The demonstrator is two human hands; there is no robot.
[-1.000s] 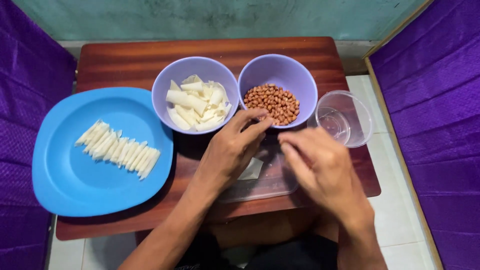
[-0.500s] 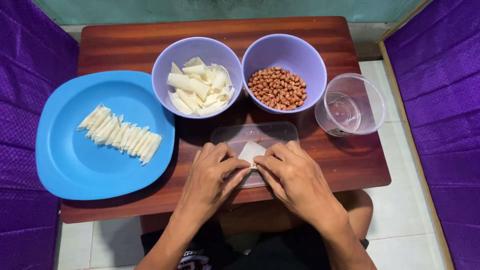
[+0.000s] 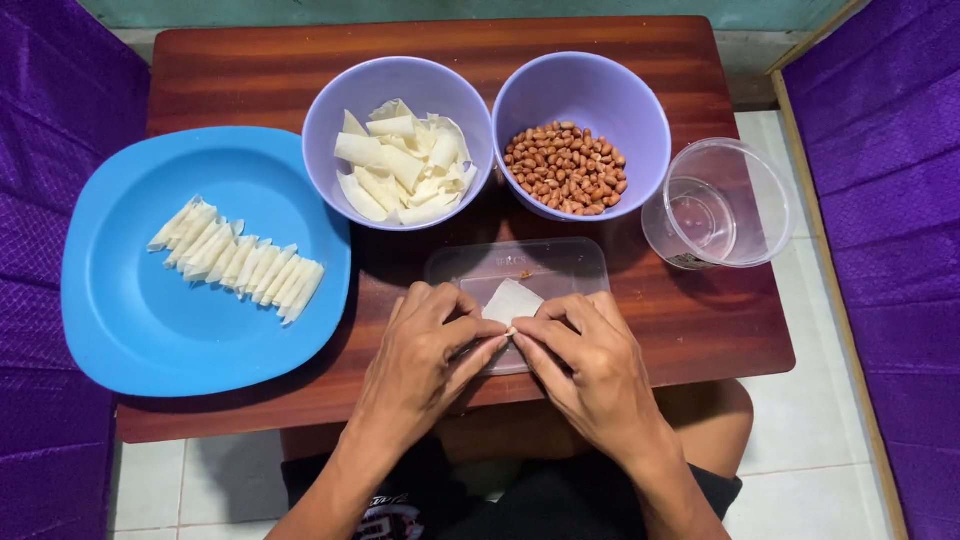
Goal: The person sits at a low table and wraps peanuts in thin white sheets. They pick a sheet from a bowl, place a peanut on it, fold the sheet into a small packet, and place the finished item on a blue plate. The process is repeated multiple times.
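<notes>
White wrapper square point(image 3: 512, 300) lies on a clear plastic lid point(image 3: 520, 268), pinched at its near edge by the left hand point(image 3: 425, 352) and right hand point(image 3: 585, 358). Beyond stand bowls of wrappers point(image 3: 400, 140) and peanuts point(image 3: 582, 132); a blue plate point(image 3: 130, 320) lies left, a clear cup point(image 3: 720, 205) right.

Bright, even light falls from above, sharp and in focus throughout. Soft shadows sit under the bowls point(image 3: 400, 90) and beside the hands, and a faint sheen glints on the clear cup point(image 3: 735, 165) and blue plate point(image 3: 130, 320).
</notes>
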